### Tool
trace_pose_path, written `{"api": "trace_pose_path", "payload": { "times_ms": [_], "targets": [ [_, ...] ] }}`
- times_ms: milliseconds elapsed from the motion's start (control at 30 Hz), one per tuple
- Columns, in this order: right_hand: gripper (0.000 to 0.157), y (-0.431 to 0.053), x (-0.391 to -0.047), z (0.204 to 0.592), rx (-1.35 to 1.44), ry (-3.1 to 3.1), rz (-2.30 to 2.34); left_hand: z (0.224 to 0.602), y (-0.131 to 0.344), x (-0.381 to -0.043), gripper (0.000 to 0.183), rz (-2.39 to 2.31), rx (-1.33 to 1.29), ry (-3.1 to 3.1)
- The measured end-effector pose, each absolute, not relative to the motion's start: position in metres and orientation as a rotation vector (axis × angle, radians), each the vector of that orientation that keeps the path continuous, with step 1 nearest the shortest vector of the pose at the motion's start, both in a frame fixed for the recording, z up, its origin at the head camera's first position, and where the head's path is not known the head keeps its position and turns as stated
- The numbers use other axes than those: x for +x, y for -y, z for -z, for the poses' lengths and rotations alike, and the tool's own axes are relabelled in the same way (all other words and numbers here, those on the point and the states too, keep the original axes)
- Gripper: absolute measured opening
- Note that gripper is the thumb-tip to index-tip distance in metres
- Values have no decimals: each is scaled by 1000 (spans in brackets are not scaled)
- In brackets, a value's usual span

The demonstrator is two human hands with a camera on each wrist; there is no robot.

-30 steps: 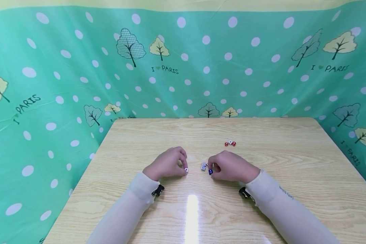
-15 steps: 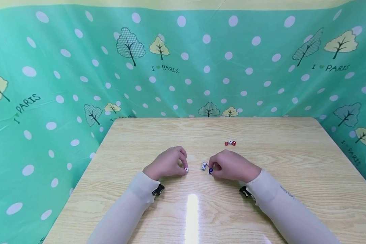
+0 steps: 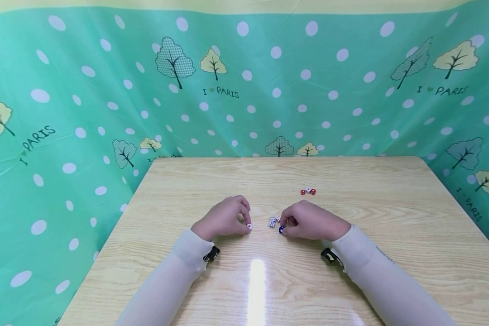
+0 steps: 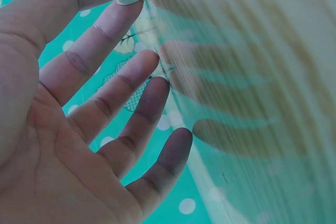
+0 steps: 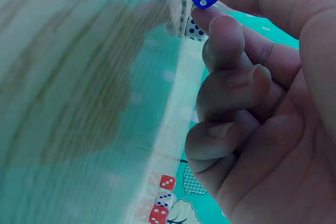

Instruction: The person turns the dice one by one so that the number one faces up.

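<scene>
1. The left hand (image 3: pixel 224 218) pinches a small white die (image 3: pixel 249 226) between its thumb and first finger. Its other fingers are spread apart.
2. The right hand (image 3: pixel 309 221) pinches a blue die (image 3: pixel 281 230) with white dots, using its thumb and first finger. Its other fingers are curled in. The blue die looks tipped; I can't tell if it touches the table.
3. Just left of the blue die and a bit farther away, three white dice (image 3: pixel 272 224) sit close together. They are between the two hands.
4. Farther off, past the right hand, there is a little row: a red die (image 3: pixel 303 192), a white one (image 3: pixel 308 190) and another red one (image 3: pixel 313 192).
5. All this is on a pale wooden table (image 3: pixel 187 280) with a bright shiny stripe at the near side.
6. Behind it hangs a green cloth (image 3: pixel 228 45) with spots and trees.
</scene>
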State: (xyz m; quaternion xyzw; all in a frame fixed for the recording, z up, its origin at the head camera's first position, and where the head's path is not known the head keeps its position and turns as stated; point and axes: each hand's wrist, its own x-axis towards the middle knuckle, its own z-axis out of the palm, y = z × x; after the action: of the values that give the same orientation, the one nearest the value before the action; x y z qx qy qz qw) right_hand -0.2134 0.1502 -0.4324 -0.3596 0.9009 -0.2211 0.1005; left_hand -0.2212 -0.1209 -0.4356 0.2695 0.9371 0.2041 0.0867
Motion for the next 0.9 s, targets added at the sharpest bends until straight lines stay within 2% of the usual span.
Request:
{"api": "trace_pose_path", "payload": {
  "times_ms": [167,467,633,900],
  "targets": [
    [12,-151,-215,436,-1044,-2686,622,436,121,-221,14,-600,807,-2800],
    [6,-153,-216,435,-1028,-2723,584,436,122,-220,15,-596,781,-2799],
    [13,-149,-215,432,-1051,-2761,552,436,121,-220,15,-594,784,-2798],
    [12,-144,-210,429,-1138,-2797,530,436,121,-221,13,-627,771,-2783]
  ]
}}
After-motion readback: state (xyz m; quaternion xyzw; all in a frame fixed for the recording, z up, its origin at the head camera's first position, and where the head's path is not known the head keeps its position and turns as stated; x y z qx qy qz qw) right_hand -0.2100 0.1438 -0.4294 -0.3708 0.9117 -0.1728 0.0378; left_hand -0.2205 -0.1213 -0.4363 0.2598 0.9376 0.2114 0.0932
